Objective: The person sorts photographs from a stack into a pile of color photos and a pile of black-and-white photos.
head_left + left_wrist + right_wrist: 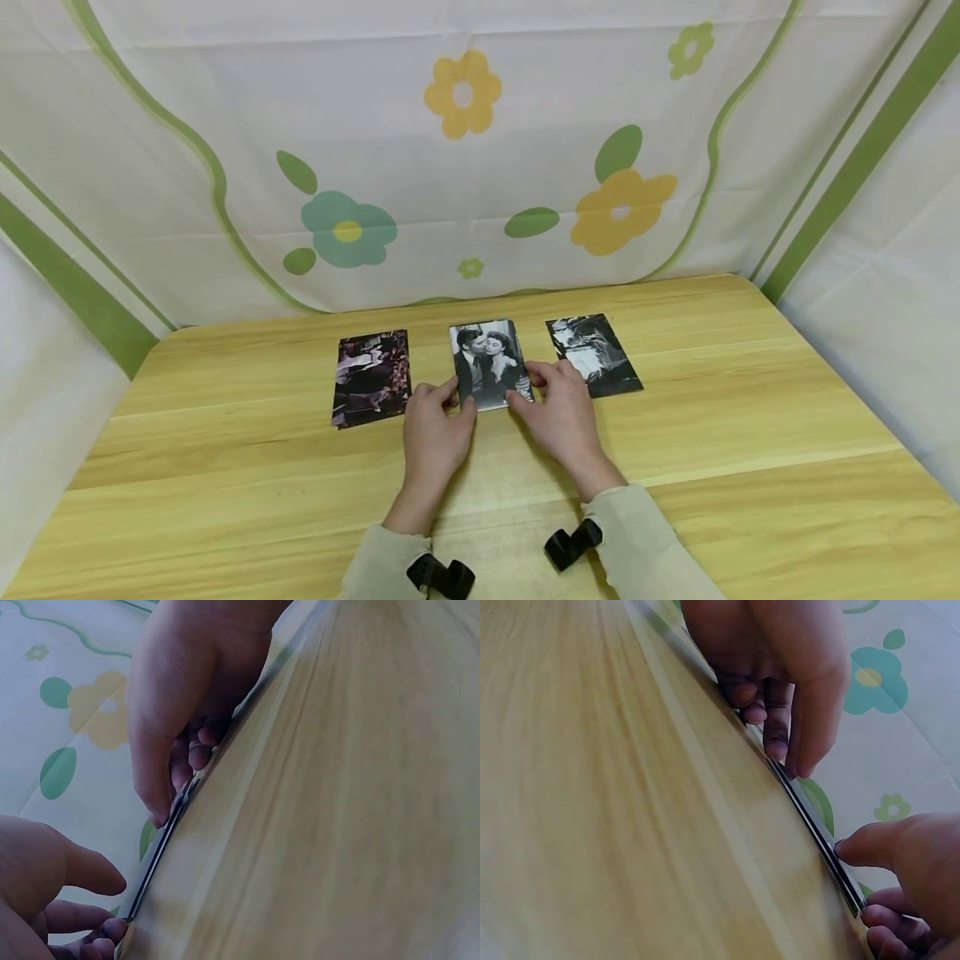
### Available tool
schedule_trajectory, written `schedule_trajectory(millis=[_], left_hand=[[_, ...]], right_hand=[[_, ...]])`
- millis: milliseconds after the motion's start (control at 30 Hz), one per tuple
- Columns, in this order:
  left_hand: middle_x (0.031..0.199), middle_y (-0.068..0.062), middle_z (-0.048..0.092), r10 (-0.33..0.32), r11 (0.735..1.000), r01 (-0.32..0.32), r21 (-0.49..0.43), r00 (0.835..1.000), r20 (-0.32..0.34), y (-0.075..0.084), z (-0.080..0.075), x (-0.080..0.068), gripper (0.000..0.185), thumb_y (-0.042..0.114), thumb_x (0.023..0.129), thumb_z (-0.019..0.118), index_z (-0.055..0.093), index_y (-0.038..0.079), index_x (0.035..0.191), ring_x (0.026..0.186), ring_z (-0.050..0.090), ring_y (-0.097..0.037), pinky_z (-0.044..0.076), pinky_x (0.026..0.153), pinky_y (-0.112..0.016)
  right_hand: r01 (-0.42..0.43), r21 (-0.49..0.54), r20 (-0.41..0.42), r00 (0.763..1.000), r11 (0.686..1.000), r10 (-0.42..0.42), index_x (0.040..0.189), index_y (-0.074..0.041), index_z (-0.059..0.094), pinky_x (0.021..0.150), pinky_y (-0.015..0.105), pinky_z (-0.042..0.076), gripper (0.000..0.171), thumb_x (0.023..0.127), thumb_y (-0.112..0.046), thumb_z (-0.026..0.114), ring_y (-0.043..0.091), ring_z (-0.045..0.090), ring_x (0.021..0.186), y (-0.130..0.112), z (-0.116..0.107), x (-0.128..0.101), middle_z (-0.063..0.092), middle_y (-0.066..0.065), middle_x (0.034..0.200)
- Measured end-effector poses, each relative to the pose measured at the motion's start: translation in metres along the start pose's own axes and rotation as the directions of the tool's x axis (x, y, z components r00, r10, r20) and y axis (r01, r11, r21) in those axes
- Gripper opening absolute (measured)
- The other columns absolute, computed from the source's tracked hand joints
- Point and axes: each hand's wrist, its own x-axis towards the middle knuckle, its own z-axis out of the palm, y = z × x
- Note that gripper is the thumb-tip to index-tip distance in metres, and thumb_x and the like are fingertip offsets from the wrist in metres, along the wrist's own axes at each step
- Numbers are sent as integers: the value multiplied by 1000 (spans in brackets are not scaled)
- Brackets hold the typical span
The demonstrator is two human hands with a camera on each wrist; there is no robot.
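Head view shows both hands meeting at the near edge of the middle photograph (pixel 489 363), a black-and-white print of a couple that lies flat on the wooden counter (pixel 750 433). The left hand (pixel 435 429) takes the print's near left corner, thumb on top and fingers tucked toward the edge; the right hand (pixel 561 412) takes the near right corner the same way, so each grip is narrow, a pinch on thin card rather than a full clasp. Holding it at two corners looks like a way to keep the print square and level while its far edge rests on the wood. The wrist views bear this out: from the left wrist the print (pixel 191 787) appears edge-on as a dark thin line running between the two hands, with fingertips (pixel 196 754) curled against its edge, and from the right wrist the same thin edge (pixel 814 821) runs from one hand's fingers (pixel 776 739) to the other's thumb. Just left of the left hand's grip lies a darker, purplish photograph (pixel 371 377), apart from it; just right of the right hand's grip lies a third black-and-white photograph (pixel 593 354), close to the knuckles but not touched. The three prints form a row, evenly spaced, in front of a flowered cloth backdrop (pixel 465 150).
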Motion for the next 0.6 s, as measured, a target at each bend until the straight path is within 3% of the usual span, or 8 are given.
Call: schedule_trajectory(millis=[333, 600], left_hand=[[98, -15, 67, 11, 999, -12, -34, 1000, -16, -1, 0, 0, 41, 7, 89, 76, 75, -7, 128, 89, 58, -28, 44, 79, -38], [98, -16, 70, 46, 989, -54, -138, 997, -62, -1, -1, 0, 34, -1, 89, 76, 76, -7, 122, 75, 56, -17, 45, 68, -24]], right_hand=[[-3, 14, -9, 1000, 1000, 3, 142, -7, 69, 89, 38, 48, 60, 90, -31, 86, 24, 57, 101, -1, 0, 0, 64, 6, 115], [19, 103, -26, 1000, 995, -16, 141, -6, 69, 87, 35, 51, 58, 89, -24, 87, 22, 60, 97, -5, -4, -1, 63, 7, 112]])
